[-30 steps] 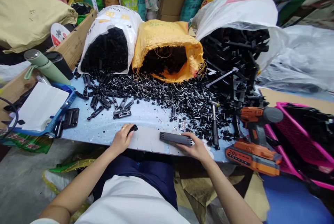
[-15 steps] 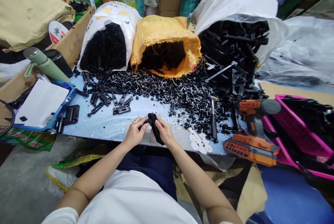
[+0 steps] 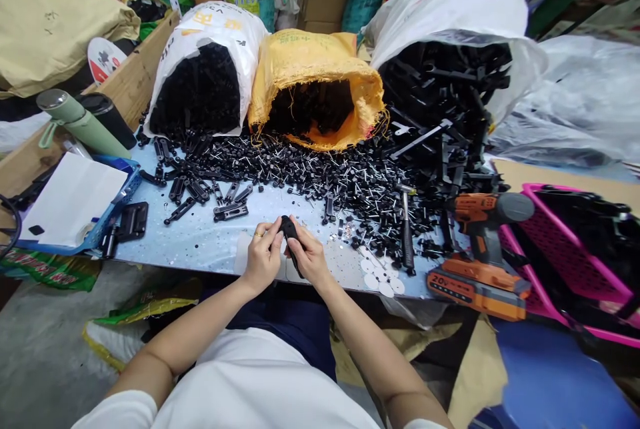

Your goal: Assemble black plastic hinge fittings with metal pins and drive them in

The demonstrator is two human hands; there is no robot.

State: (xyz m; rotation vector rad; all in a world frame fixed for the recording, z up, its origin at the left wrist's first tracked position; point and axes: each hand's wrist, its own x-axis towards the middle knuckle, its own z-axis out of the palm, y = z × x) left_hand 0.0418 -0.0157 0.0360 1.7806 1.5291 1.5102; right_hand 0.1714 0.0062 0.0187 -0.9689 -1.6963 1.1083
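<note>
Workbench (image 3: 200, 237) first, with open sacks (image 3: 305, 54) behind loose black parts (image 3: 300, 174), and a cordless drill (image 3: 484, 242) at the right. Near the front edge the hands have come together — right hand (image 3: 307, 256) gripping a long black piece (image 3: 289, 229), left hand (image 3: 264, 257) pinched at its far end — so both appear to be working one piece. A second ago they were apart, the left holding a small dark part; fingers now hide whether it's attached.

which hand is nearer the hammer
Right. The right hand is to the left of the hammer, holding a black part; the left hand, on the same part, is farther left.
</note>
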